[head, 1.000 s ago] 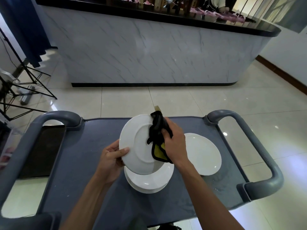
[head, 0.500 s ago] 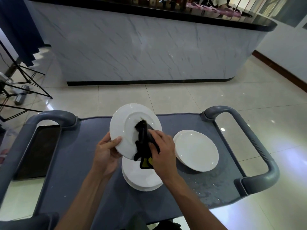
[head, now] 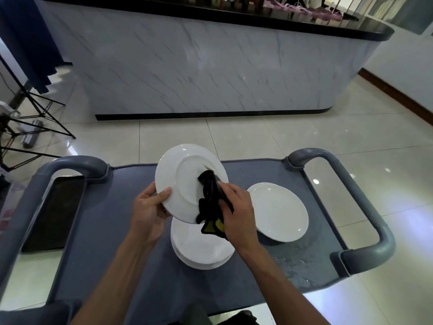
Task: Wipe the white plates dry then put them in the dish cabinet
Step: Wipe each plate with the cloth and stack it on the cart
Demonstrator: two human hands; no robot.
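Right now the left hand (head: pixel 150 208) pinches the rim of a tilted white plate (head: pixel 185 179), thumb on the near face and fingers curled behind it. The right hand (head: pixel 236 212) has its fingers closed round a black cloth (head: pixel 208 195) (yellow on one side), pressing it against that plate. Just beneath sits a stack of white plates (head: pixel 201 249) on the grey cart (head: pixel 117 231). A single plate (head: pixel 278 212) lies just right of the stack, water droplets (head: pixel 293 261) nearby.
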